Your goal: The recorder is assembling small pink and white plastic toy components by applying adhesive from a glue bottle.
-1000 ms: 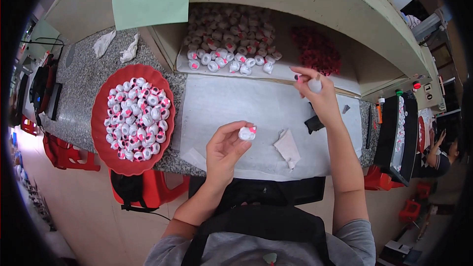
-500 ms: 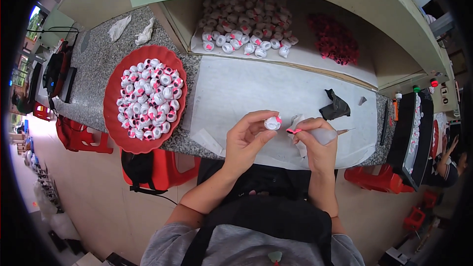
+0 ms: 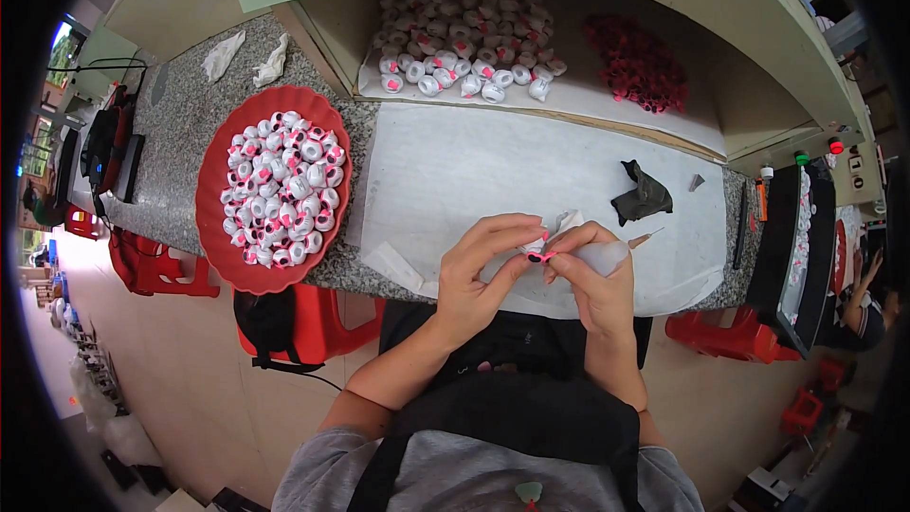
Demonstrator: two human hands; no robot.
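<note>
Over the papered worktop, my left hand [image 3: 471,270] pinches a small round white piece with pink [image 3: 537,244] between thumb and fingers. My right hand [image 3: 604,292] presses a small pink and dark piece [image 3: 540,258] against it, fingertips close to my left ones. Tucked in that same right hand is a translucent squeeze bottle [image 3: 605,255], its thin needle tip pointing right. A crumpled white tissue [image 3: 570,221] shows just behind the right fingers. The fingertips partly hide where the two pieces meet.
On the left stands a red scalloped dish [image 3: 210,199] full of white-and-pink pieces. The shelf at the back holds a heap of white pieces [image 3: 455,19] and a pile of dark pink parts [image 3: 640,62]. A crumpled black scrap [image 3: 642,194] lies right on the white paper [image 3: 455,161].
My hands have come together: the right one moved left, bringing the pink and dark piece onto the white one. The bottle shifted left with it. The whole view has tilted slightly.
</note>
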